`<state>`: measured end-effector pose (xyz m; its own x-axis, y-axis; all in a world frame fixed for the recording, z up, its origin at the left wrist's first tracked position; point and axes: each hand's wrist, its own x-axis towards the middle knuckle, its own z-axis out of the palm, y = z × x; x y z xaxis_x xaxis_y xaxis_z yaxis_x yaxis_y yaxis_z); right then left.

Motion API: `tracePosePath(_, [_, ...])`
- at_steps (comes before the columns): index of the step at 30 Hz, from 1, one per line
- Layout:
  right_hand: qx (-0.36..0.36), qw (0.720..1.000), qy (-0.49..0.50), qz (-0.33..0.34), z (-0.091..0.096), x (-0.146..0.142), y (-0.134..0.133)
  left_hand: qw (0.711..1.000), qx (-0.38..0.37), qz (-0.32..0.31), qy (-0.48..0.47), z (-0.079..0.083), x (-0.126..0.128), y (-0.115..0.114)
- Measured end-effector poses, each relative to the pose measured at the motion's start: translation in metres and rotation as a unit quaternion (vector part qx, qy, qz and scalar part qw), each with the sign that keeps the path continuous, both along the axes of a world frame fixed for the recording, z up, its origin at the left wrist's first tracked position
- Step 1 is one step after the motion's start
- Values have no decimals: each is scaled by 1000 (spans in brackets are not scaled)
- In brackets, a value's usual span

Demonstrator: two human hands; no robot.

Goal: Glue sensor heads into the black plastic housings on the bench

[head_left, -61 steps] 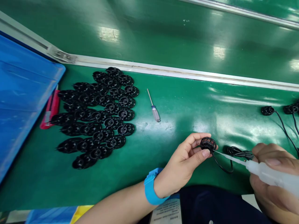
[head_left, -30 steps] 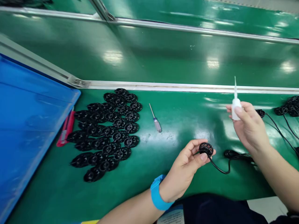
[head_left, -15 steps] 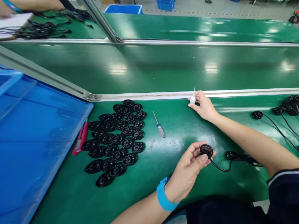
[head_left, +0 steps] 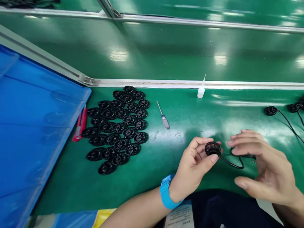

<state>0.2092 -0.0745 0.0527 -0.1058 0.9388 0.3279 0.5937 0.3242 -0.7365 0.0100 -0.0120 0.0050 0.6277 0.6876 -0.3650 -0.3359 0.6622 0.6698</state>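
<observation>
Between the thumb and fingers of my left hand (head_left: 193, 167) is a round black plastic part with a cable (head_left: 213, 148). Its black cord runs off to the right, partly behind my right hand (head_left: 268, 167). That hand is open and holds nothing, its fingers apart, a little right of the part. A small white dropper bottle with a thin nozzle (head_left: 200, 91) stands upright by the metal rail. Left of centre lies a screwdriver with a clear handle (head_left: 165, 122). Many black round discs (head_left: 122, 127) are laid out in rows farther left.
A large blue bin (head_left: 38, 126) fills the left side, with a red-handled tool (head_left: 81, 125) beside it. A metal rail (head_left: 147, 83) crosses behind the green table. More corded black parts (head_left: 270, 110) lie at the right. A yellow container (head_left: 103, 217) shows at the bottom edge.
My right hand has let go of the white bottle by the rail and come back toward my left hand. My left hand still holds the black part. The view has tilted down.
</observation>
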Motion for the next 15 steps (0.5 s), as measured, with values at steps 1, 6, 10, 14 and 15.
tracePosePath(1, [17, 1000, -20, -6, -3, -6, -4, 1000, 12, -2, 3, 0, -1, -1])
tracePosePath(6, [60, 997, -7, -53, -13, -29, 2, 999, 51, -5, 10, 0, -4, -1])
tracePosePath(10, [71, 995, 1, -67, -11, -34, 5, 998, 62, -5, 3, 1, -5, 1])
tracePosePath(14, [77, 995, 13, -69, -11, -37, 4, 997, 81, -5, -2, 2, -5, 2])
tracePosePath(15, [81, 994, 15, -71, -11, -38, 4, 996, 85, -5, -2, 2, -6, 2])
